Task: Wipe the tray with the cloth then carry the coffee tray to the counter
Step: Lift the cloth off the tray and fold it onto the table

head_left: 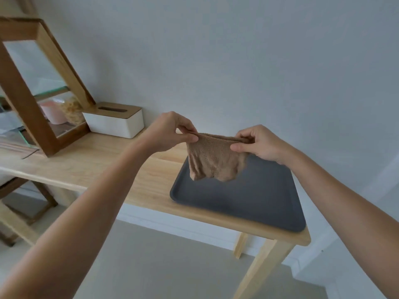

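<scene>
a pale wall backs a light wooden table (86,169). the dark tray (248,201) lies at its right end, flush with the front edge. the left hand (170,132) and right hand (257,143) pinch the brown cloth (216,162) by its top corners above the tray. a hard wipe could push the tray off that edge.

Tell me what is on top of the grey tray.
Nothing shows on the grey tray; the brown cloth, hanging from both hands, hides its far edge.
</scene>
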`<state>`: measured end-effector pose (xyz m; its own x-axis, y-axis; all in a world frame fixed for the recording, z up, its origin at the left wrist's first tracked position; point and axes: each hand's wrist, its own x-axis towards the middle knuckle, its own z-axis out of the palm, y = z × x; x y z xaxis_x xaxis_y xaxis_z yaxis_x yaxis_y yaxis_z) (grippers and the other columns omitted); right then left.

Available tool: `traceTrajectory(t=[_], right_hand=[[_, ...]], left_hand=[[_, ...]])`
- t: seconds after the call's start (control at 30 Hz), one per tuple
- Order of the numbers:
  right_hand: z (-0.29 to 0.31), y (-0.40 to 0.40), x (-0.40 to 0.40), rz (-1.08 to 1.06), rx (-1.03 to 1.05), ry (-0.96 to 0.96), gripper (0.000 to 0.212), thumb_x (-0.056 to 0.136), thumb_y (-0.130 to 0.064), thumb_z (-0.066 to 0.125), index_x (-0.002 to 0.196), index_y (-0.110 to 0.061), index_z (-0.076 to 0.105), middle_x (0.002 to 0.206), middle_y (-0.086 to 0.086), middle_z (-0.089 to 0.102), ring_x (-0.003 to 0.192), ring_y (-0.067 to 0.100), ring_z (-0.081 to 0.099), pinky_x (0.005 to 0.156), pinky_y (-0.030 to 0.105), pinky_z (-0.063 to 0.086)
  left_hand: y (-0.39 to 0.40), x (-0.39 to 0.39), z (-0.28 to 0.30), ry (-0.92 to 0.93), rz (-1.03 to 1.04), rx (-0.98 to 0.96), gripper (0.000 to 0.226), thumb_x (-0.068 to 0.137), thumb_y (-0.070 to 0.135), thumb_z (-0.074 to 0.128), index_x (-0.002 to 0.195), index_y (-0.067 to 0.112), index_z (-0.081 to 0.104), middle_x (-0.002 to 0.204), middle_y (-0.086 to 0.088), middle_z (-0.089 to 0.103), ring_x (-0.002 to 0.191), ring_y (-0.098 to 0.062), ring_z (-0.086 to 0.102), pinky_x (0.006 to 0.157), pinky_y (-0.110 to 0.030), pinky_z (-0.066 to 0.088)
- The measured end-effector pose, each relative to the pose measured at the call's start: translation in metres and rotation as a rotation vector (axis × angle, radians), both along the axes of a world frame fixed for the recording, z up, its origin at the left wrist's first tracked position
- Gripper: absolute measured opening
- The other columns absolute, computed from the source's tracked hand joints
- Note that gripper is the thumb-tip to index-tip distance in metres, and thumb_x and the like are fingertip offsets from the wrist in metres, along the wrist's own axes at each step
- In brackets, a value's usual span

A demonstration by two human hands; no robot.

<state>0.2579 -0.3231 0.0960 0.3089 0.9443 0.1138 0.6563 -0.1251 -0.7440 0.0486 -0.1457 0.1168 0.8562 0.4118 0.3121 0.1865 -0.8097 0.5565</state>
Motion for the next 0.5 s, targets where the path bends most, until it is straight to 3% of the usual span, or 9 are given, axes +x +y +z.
traceTrajectory(t=[0.1, 0.17, 0.23, 0.3, 0.4, 0.5], right_hand=[[0.002, 0.040, -0.012, -0.006, 0.035, -0.063, 0.017, 0.087, -0.030, 0.066, 0.081, -0.015, 0.071, 0.083, 0.018, 0.071, 0.071, 0.023, 0.060, 0.074, 0.038, 0.049], [-0.003, 0.071, -0.026, -0.026, 0.043, -0.133, 0.024, 0.091, -0.030, 0.061, 0.082, -0.010, 0.069, 0.085, 0.022, 0.069, 0.070, 0.025, 0.058, 0.071, 0.039, 0.048], [-0.010, 0.103, -0.042, -0.051, 0.028, -0.185, 0.027, 0.092, -0.030, 0.058, 0.082, -0.007, 0.067, 0.082, 0.024, 0.067, 0.066, 0.020, 0.054, 0.066, 0.033, 0.043], [-0.016, 0.131, -0.056, -0.088, 0.043, -0.209, 0.025, 0.092, -0.030, 0.059, 0.081, -0.009, 0.068, 0.073, 0.017, 0.067, 0.062, 0.012, 0.053, 0.063, 0.026, 0.041], [-0.020, 0.159, -0.073, -0.168, 0.146, -0.209, 0.020, 0.088, -0.028, 0.065, 0.080, -0.011, 0.070, 0.052, -0.006, 0.056, 0.048, 0.000, 0.048, 0.054, 0.010, 0.035], [-0.032, 0.169, -0.094, -0.164, 0.188, -0.246, 0.018, 0.087, -0.029, 0.067, 0.078, -0.015, 0.071, 0.058, -0.004, 0.065, 0.058, 0.008, 0.058, 0.061, 0.015, 0.040]], left_hand=[[0.036, -0.020, 0.000, -0.022, 0.026, 0.005, 0.008, 0.087, 0.027, 0.067, 0.089, 0.020, 0.070, 0.085, 0.011, 0.069, 0.084, 0.003, 0.061, 0.071, -0.002, 0.041], [0.063, -0.029, -0.009, -0.026, 0.039, -0.036, 0.009, 0.090, 0.025, 0.063, 0.090, 0.017, 0.067, 0.087, 0.006, 0.067, 0.084, 0.000, 0.061, 0.076, -0.006, 0.042], [0.093, -0.037, -0.023, -0.020, 0.073, -0.147, 0.012, 0.092, 0.026, 0.061, 0.087, 0.015, 0.063, 0.088, -0.002, 0.068, 0.084, -0.012, 0.062, 0.082, -0.025, 0.048], [0.122, -0.046, -0.035, -0.034, 0.118, -0.259, 0.019, 0.091, 0.033, 0.060, 0.085, 0.015, 0.062, 0.083, -0.008, 0.069, 0.076, -0.020, 0.057, 0.074, -0.042, 0.048], [0.154, -0.058, -0.043, -0.109, 0.120, -0.350, 0.015, 0.091, 0.024, 0.062, 0.086, 0.010, 0.062, 0.072, 0.001, 0.067, 0.063, -0.013, 0.052, 0.064, -0.030, 0.041], [0.174, -0.075, -0.050, -0.113, 0.030, -0.427, 0.015, 0.088, 0.013, 0.067, 0.091, -0.001, 0.064, 0.078, 0.008, 0.074, 0.076, -0.003, 0.067, 0.074, -0.017, 0.048]])
